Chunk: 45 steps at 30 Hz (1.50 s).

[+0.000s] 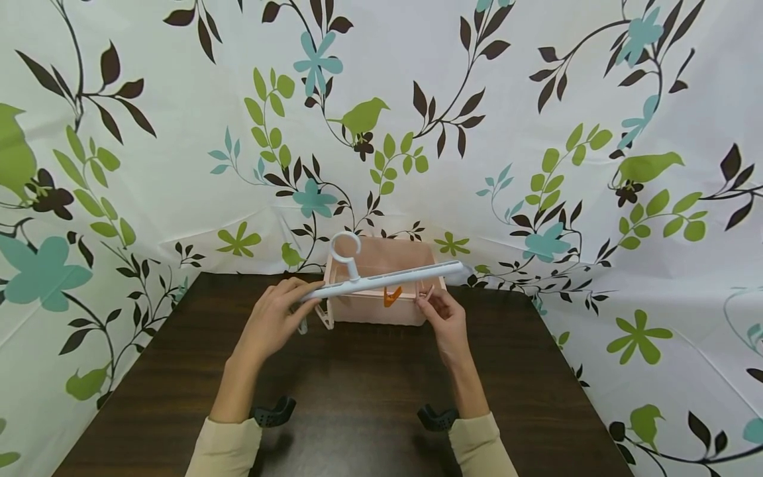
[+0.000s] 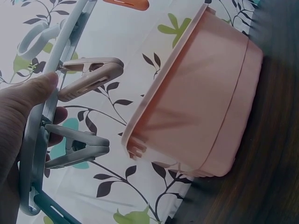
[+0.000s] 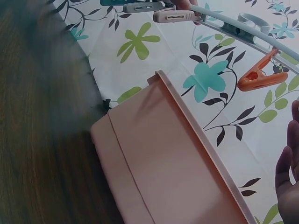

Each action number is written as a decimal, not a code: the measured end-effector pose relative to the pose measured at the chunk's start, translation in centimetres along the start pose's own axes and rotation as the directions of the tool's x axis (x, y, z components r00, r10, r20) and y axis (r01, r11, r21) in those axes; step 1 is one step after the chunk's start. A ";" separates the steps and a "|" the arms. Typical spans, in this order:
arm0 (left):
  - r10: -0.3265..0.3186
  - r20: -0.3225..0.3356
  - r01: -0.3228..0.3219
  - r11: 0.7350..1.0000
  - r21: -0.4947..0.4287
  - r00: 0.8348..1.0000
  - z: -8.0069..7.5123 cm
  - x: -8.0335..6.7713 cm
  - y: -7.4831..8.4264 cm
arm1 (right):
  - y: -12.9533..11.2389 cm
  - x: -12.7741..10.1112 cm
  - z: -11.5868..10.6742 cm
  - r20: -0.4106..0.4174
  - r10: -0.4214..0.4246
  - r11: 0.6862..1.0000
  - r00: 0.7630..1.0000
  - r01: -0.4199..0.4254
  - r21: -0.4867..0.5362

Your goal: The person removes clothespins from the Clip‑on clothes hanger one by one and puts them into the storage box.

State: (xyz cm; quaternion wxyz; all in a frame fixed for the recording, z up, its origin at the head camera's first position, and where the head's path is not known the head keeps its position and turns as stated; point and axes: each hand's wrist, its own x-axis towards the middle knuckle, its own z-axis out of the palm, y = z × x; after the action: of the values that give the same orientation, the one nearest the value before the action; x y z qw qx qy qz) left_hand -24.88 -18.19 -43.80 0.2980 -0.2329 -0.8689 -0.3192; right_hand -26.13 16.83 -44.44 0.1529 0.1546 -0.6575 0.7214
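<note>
My left hand (image 1: 274, 319) grips one end of a pale blue-white clip hanger (image 1: 411, 274), with its round hook upward and its bar tilted up to the right. From the bar hang an orange clip (image 1: 391, 297), a beige clip (image 2: 93, 80), a grey clip (image 2: 79, 148) and a teal clip (image 2: 52, 210). Beneath the right half of the bar, my right hand (image 1: 447, 322) pinches a small pink clip (image 1: 428, 292) between thumb and index finger. In the right wrist view, only part of the right hand shows at the edge, and the pink clip is out of sight.
Behind the hanger, a pink plastic bin (image 1: 372, 311) stands at the back of the dark wooden table (image 1: 352, 384). A white cloth (image 1: 417, 205) printed with leaves, flowers and birds hangs behind and around the table. A dark strap piece sits at each wrist.
</note>
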 end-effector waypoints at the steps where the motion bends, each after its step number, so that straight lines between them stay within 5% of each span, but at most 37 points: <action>1: -0.003 0.002 0.003 1.000 0.000 1.000 0.0 0.0 0.0 | 0.0 0.0 0.0 -0.003 0.001 1.000 1.000 -0.001 0.001; 20: -0.011 0.005 0.011 1.000 -0.018 1.000 0.0 0.1 0.1 | -0.4 0.1 -0.1 0.020 -0.033 0.999 0.999 0.032 0.016; 45: -0.005 -0.007 0.004 1.000 -0.027 1.000 -0.1 0.0 0.2 | -0.8 -0.2 0.0 0.064 0.078 0.949 0.995 -0.094 0.302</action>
State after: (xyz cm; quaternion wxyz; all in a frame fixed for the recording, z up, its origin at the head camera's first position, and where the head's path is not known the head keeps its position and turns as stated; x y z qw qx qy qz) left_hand -24.72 -18.06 -43.67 0.2973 -0.2337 -0.8641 -0.3323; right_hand -25.65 16.90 -43.82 0.0788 0.1658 -0.5481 0.8160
